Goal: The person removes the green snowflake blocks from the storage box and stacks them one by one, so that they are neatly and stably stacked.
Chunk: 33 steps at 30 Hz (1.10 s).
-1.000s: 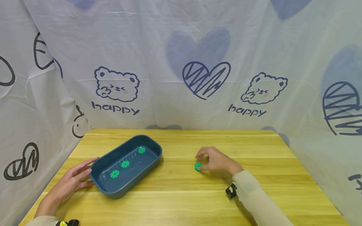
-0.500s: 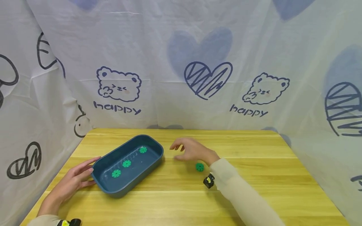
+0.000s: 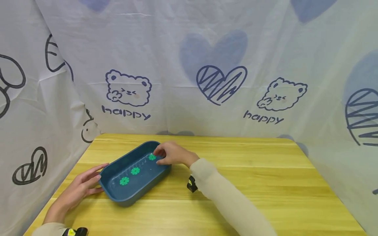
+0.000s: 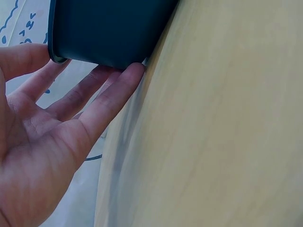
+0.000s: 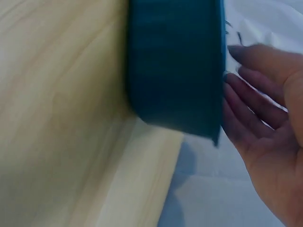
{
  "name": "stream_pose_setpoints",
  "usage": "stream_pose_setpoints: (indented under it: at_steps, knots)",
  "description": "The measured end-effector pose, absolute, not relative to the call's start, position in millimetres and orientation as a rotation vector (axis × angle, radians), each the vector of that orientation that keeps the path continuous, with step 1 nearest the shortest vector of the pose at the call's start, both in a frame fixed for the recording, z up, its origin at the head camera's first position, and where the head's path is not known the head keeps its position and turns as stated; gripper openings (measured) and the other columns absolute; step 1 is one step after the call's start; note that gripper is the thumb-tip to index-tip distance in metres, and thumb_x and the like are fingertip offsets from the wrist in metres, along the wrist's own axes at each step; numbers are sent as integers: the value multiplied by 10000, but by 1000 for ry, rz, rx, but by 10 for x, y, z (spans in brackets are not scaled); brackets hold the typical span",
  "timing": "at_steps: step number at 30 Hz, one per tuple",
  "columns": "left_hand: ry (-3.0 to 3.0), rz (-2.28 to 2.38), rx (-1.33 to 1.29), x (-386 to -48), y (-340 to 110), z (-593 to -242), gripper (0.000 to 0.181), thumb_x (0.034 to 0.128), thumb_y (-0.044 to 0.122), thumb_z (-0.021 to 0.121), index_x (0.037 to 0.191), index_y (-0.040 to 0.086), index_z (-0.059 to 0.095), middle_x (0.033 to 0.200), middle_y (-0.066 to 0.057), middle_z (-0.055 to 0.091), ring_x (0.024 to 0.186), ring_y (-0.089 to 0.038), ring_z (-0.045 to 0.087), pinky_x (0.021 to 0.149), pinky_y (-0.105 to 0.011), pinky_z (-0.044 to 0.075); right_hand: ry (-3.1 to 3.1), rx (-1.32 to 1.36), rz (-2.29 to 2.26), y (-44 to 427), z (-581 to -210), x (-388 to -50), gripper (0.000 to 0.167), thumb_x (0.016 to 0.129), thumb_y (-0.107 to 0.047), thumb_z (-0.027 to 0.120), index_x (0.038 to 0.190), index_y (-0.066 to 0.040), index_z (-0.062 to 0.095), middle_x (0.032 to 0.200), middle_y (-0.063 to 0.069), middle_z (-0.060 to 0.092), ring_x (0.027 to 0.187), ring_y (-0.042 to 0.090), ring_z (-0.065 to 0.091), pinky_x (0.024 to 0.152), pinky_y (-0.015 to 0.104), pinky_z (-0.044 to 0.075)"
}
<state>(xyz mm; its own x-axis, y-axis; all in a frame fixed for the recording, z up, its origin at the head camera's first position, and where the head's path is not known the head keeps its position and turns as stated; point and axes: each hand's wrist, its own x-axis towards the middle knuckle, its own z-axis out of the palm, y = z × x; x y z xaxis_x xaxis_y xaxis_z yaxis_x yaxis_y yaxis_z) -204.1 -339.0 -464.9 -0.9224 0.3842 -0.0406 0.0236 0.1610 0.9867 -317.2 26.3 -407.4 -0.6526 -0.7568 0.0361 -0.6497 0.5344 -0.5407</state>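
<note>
A dark blue rectangular tray lies slanted on the table, with three green notched discs inside: one toward the near end, one in the middle, one toward the far end. My left hand rests its extended fingers against the tray's near left end; its wrist view shows the fingers under the dark wall. Over the far end is my right hand, thumb and fingers apart beside the far disc, holding nothing visible. In the right wrist view that hand is beside the tray's rim.
The wooden table extends to the right of the tray. A white cloth with printed bears and hearts hangs behind it and along both sides. The right sleeve crosses the table's middle.
My right hand has left the loose green disc on the table and moved left to the tray; that disc is now out of sight around the sleeve. My left hand stays at the tray.
</note>
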Motion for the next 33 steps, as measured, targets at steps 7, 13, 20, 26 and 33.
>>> stream_pose_setpoints:
  at_steps: [7,13,20,26,33]
  knots:
    - [2161,1821,381,-2047,-3384,-4642,565,1126,214,431,1640,70,248,1276,173,662,1144,-24,672,899,-288,616,2649,-1130,-593,-25,-4252,-3219,364,957,-145,751,1302,-41,698,1288,84,721,1141,188,693,947,189,560]
    - [2160,1818,379,-2057,-3385,-4640,564,1125,212,434,1640,72,250,1274,168,664,1142,-22,671,899,-284,616,2693,-1030,-522,-180,-4316,-3268,373,970,-148,734,1330,-60,690,1334,60,706,1231,202,656,1036,259,546]
    - [2167,1811,356,-2048,-3383,-4641,565,1123,213,440,1638,76,254,1271,165,664,1135,-31,675,897,-288,617,2728,-924,-437,-262,-4337,-3264,380,988,-136,707,1364,-95,673,1385,52,676,1300,207,617,1071,281,533]
    - [2161,1820,367,-2053,-3387,-4646,563,1124,209,437,1638,74,254,1279,169,664,1143,-25,672,898,-289,617,2741,-937,-407,-292,-4387,-3270,328,973,-95,718,1301,-94,716,1346,47,703,1270,190,642,1044,272,545]
    - [2181,1811,336,-2052,-3390,-4638,568,1122,227,448,1637,76,261,1260,184,663,1134,-17,672,895,-284,617,2751,-972,-396,-305,-4406,-3267,266,952,-19,714,1205,-86,759,1211,40,753,1140,162,686,961,228,565]
